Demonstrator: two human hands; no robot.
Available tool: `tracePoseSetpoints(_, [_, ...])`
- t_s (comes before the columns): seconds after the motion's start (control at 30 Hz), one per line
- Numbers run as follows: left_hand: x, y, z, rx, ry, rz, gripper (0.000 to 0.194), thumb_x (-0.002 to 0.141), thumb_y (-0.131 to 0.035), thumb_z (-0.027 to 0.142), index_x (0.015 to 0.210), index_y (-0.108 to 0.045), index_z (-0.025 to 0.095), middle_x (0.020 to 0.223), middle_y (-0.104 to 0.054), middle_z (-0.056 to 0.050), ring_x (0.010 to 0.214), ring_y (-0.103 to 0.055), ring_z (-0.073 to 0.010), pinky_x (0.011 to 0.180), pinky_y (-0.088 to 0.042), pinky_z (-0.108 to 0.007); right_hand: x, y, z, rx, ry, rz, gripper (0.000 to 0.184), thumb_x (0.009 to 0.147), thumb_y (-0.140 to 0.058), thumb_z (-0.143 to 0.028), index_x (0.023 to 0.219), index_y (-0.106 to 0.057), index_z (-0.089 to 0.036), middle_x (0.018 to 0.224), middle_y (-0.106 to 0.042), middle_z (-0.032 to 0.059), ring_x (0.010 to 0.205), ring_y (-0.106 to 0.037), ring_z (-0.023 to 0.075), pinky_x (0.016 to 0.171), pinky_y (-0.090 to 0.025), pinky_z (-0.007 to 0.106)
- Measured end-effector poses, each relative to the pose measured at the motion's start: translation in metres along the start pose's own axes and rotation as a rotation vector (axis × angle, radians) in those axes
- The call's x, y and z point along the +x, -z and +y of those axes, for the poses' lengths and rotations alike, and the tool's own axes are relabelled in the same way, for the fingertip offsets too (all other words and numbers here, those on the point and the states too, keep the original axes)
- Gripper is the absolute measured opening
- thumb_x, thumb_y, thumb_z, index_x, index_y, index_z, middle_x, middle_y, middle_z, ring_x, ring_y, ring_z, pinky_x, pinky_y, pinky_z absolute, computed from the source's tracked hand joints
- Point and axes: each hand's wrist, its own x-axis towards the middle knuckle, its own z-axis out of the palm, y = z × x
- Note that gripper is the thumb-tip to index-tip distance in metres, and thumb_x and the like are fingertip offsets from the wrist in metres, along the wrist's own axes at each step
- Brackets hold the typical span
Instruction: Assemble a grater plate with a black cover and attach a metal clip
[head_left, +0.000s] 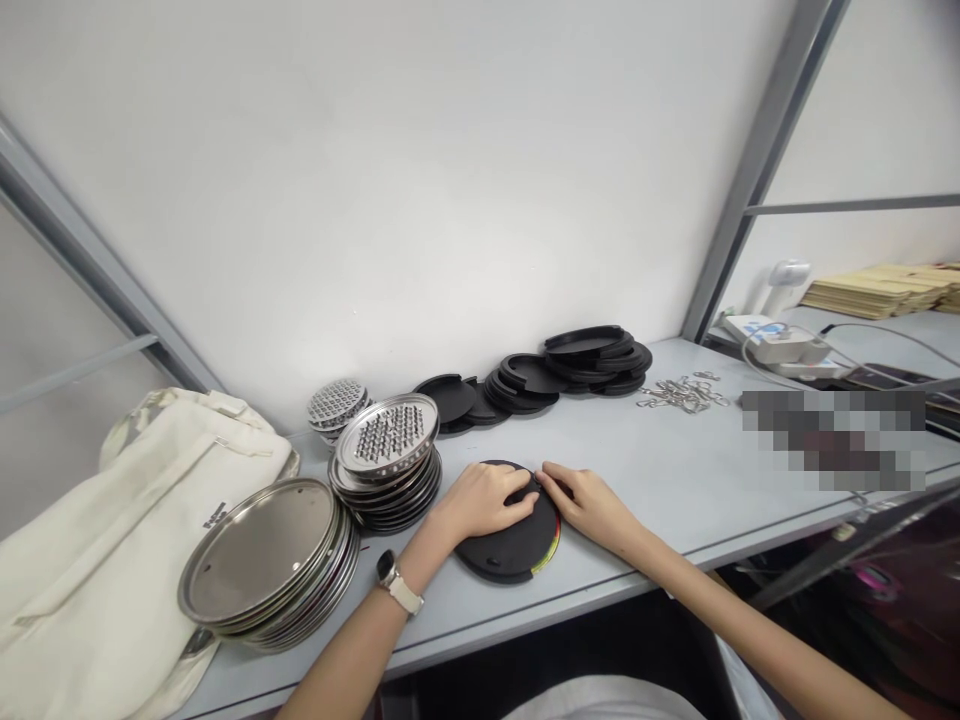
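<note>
A flat, round black plastic case (499, 560) lies near the front edge of the table, with a strip of a red, yellow and green disc showing along its right rim. My left hand (487, 497) presses on top of it, fingers curled over its upper part and thumb pointing right. Against the upper right rim, my right hand (585, 503) has its thumb and fingertips pinched together; anything small between them is hidden. Beyond my right hand is a loose pile of small metal clips (684, 393).
Left of my hands stand a stack of metal grater discs (386, 435) and a stack of plain round metal plates (262, 550). A cream cloth bag (112, 560) lies at far left. Black round cases (525, 375) are heaped along the wall. Frame posts (757, 170) rise at both sides.
</note>
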Motion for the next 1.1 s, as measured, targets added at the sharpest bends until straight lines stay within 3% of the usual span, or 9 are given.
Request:
tracePoseSetpoints(0.67, [0.0014, 0.0014, 0.0024, -0.112, 0.096, 0.015, 0.025, 0.085, -0.050, 0.038, 0.069, -0.051, 0.019, 0.065, -0.057, 0.002, 0.059, -0.050, -0.0120, 0.054, -0.026, -0.027, -0.0025, 0.0033, 0.0024, -0.044, 0.012, -0.064, 0.031, 0.095, -0.029, -0.033, 0.073, -0.046, -0.022, 0.058, -0.053, -0.0011, 0.052, -0.052, 0.0151, 0.054, -0.031, 0.024])
tracePoseSetpoints(1.1, [0.0020, -0.0024, 0.0014, -0.134, 0.133, 0.028, 0.026, 0.084, -0.051, 0.040, 0.068, -0.052, 0.020, 0.063, -0.057, 0.002, 0.057, -0.048, -0.0120, 0.054, -0.025, -0.026, -0.0073, -0.0005, -0.0030, -0.148, 0.005, 0.002, 0.026, 0.094, -0.030, -0.029, 0.074, -0.046, -0.022, 0.055, -0.053, -0.0006, 0.049, -0.052, 0.0160, 0.050, -0.027, 0.025])
